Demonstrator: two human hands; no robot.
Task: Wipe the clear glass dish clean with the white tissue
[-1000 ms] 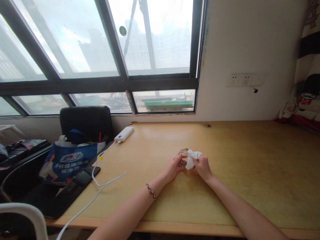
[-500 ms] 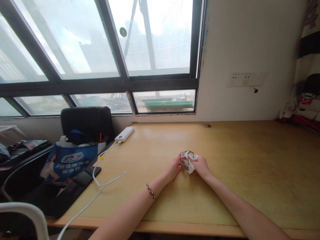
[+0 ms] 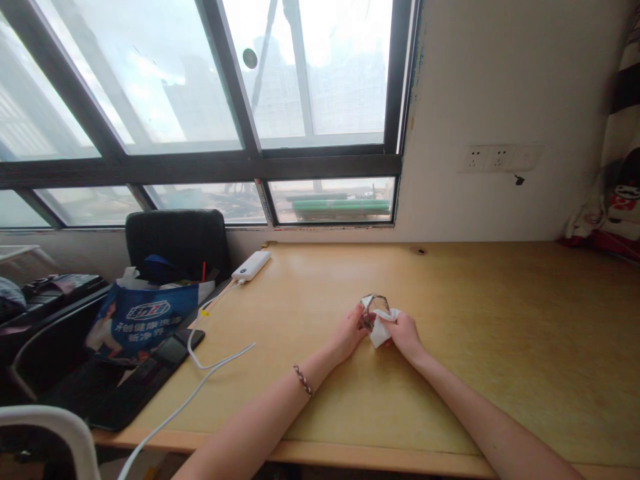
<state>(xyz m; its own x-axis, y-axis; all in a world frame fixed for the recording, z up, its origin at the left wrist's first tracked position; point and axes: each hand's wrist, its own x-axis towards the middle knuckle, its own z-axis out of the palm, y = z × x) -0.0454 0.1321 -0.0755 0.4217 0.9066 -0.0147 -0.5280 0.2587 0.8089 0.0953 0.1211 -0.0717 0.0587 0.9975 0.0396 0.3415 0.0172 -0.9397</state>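
Note:
Above the wooden tabletop [image 3: 310,307], my left hand [image 3: 351,333] grips a small, round, clear glass dish [image 3: 371,303] with dark-looking edges. Its fingers wrap round the left side of the glass. A white tissue [image 3: 381,333] is pinched in my right hand [image 3: 406,337] and lies against the right and near side of the dish. The tissue and fingers hide part of the glass, so its full shape is unclear. A braided bracelet [image 3: 303,380] circles my left wrist.
A white power bank [image 3: 251,267] with a white cable [image 3: 220,365] lies at the table's left edge. A blue shopping bag [image 3: 150,323] rests on a black chair [image 3: 176,243] to the left. Windows and a wall socket [image 3: 487,159] are behind.
The tissue has shifted from over the dish's middle towards its right and near side, with my right hand still holding it. More of the glass shows. The view has moved slightly.

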